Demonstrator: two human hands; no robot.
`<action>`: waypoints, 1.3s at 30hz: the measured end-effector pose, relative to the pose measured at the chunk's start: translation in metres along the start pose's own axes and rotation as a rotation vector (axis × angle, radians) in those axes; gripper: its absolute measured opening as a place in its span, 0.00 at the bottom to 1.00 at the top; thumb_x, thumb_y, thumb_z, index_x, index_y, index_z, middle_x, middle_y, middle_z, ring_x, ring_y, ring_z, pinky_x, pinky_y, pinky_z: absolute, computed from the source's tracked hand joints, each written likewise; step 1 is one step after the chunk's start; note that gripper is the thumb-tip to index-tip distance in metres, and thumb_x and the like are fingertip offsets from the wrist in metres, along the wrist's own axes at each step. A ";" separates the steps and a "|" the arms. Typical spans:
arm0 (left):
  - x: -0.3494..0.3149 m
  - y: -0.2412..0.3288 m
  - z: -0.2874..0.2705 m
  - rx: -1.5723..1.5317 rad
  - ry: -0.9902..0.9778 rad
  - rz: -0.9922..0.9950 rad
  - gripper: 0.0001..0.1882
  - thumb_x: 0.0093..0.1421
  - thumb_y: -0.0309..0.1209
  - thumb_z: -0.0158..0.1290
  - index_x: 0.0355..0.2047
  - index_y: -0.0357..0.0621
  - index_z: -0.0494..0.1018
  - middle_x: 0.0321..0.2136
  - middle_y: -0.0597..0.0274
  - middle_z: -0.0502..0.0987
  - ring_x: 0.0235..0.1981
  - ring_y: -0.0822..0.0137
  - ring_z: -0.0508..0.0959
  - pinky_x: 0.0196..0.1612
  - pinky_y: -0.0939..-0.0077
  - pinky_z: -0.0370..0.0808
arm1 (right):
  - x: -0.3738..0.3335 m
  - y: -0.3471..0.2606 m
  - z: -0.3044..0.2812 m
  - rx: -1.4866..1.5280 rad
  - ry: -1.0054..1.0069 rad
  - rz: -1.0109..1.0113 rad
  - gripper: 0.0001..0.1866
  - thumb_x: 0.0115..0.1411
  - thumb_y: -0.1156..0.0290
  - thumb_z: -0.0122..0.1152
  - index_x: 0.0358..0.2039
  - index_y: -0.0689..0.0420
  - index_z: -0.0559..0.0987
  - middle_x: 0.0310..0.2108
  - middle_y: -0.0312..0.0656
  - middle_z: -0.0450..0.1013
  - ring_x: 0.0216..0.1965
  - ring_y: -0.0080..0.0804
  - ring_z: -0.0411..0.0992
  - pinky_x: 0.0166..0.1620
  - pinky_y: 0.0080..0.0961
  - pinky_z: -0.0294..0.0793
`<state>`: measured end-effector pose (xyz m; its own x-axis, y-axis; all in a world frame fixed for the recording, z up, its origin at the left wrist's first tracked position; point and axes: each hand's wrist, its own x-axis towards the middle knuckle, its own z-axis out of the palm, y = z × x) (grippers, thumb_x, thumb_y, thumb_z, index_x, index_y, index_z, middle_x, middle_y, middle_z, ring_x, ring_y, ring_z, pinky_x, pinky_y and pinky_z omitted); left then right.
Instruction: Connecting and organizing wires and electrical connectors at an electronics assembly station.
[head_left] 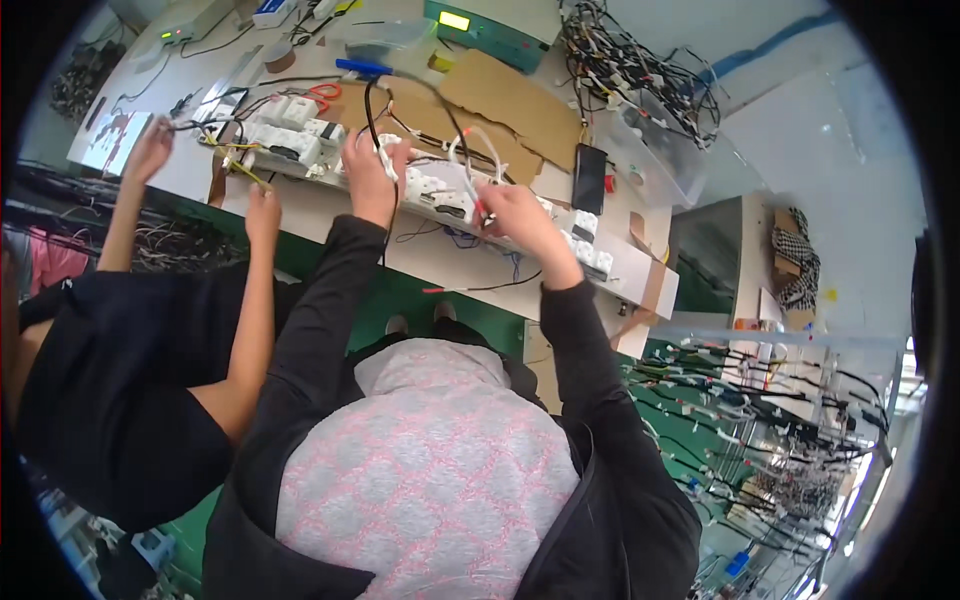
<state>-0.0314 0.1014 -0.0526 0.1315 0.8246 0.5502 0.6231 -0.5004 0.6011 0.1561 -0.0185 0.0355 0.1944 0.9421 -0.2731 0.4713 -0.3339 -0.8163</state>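
Note:
My left hand (370,182) is closed around a black cable (372,112), which loops up and over toward my right hand; a white piece shows by its fingers. My right hand (522,218) is pinched at a cable end where white and red show, low over a row of white socket-like blocks (432,186) along the table's near edge. A white wire (482,137) arches just above that hand. Below the row, thin blue wires (462,238) and a black lead with a red tip (434,291) hang over the edge.
At left, a co-worker's hands (262,212) handle cables by more white blocks (290,112). Cardboard (510,98), a black phone (590,178), a clear plastic bin (660,155) and a cable heap (625,50) lie beyond. A green device (490,38) stands at the back; cables hang on a rack (760,400) at right.

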 end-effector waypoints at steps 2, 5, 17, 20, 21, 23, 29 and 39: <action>0.016 0.001 0.006 -0.079 -0.021 -0.008 0.20 0.62 0.38 0.57 0.45 0.34 0.71 0.45 0.46 0.78 0.58 0.58 0.68 0.61 0.63 0.61 | 0.000 0.009 -0.019 0.292 -0.149 0.100 0.24 0.67 0.51 0.52 0.34 0.64 0.77 0.27 0.42 0.76 0.22 0.32 0.78 0.27 0.23 0.77; 0.056 0.061 -0.057 -0.880 -0.240 -0.119 0.11 0.63 0.34 0.55 0.36 0.37 0.71 0.43 0.53 0.80 0.49 0.64 0.76 0.54 0.69 0.69 | -0.048 -0.016 -0.077 0.444 0.119 -0.174 0.27 0.70 0.53 0.47 0.17 0.56 0.70 0.14 0.33 0.65 0.14 0.21 0.66 0.18 0.19 0.68; -0.013 -0.045 -0.021 0.152 -0.165 0.104 0.45 0.48 0.44 0.68 0.61 0.38 0.60 0.57 0.47 0.66 0.58 0.45 0.64 0.61 0.55 0.62 | -0.200 0.003 -0.083 0.215 -0.553 -0.089 0.17 0.60 0.62 0.67 0.40 0.64 0.82 0.31 0.44 0.80 0.32 0.24 0.77 0.32 0.20 0.74; -0.013 -0.053 -0.015 0.090 -0.127 0.119 0.46 0.49 0.43 0.67 0.62 0.36 0.58 0.57 0.45 0.66 0.59 0.45 0.64 0.62 0.55 0.61 | -0.133 0.077 -0.030 0.164 0.009 0.162 0.24 0.60 0.56 0.65 0.47 0.64 0.78 0.33 0.47 0.80 0.35 0.31 0.78 0.38 0.26 0.76; -0.011 -0.052 -0.019 0.025 -0.187 0.065 0.45 0.49 0.39 0.68 0.63 0.36 0.57 0.58 0.45 0.65 0.60 0.44 0.63 0.63 0.55 0.60 | -0.111 0.092 -0.010 0.064 0.195 0.118 0.26 0.60 0.55 0.65 0.48 0.65 0.77 0.33 0.47 0.79 0.36 0.33 0.78 0.39 0.28 0.76; -0.012 -0.053 -0.029 0.021 -0.270 0.091 0.45 0.47 0.35 0.68 0.63 0.36 0.58 0.58 0.45 0.65 0.61 0.45 0.63 0.63 0.56 0.60 | -0.086 0.118 0.029 -0.245 0.447 0.058 0.27 0.60 0.54 0.64 0.47 0.66 0.75 0.32 0.45 0.78 0.35 0.35 0.77 0.39 0.32 0.76; 0.003 -0.073 -0.053 -0.256 -0.373 0.096 0.33 0.48 0.26 0.63 0.56 0.39 0.66 0.51 0.49 0.73 0.55 0.50 0.71 0.57 0.61 0.68 | -0.066 0.109 0.060 0.689 0.439 0.131 0.18 0.66 0.57 0.59 0.44 0.61 0.76 0.25 0.34 0.71 0.24 0.21 0.72 0.28 0.17 0.72; 0.042 -0.027 -0.110 -0.318 -0.424 0.172 0.17 0.51 0.25 0.61 0.42 0.37 0.75 0.39 0.52 0.77 0.46 0.52 0.75 0.51 0.65 0.71 | -0.126 0.016 0.010 0.689 0.621 -0.412 0.18 0.73 0.63 0.43 0.45 0.65 0.75 0.17 0.26 0.54 0.18 0.15 0.55 0.21 0.15 0.60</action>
<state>-0.1273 0.1206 0.0177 0.5503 0.7252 0.4138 0.3103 -0.6377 0.7050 0.1301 -0.1422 0.0515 0.6339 0.7324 0.2487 0.0419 0.2886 -0.9565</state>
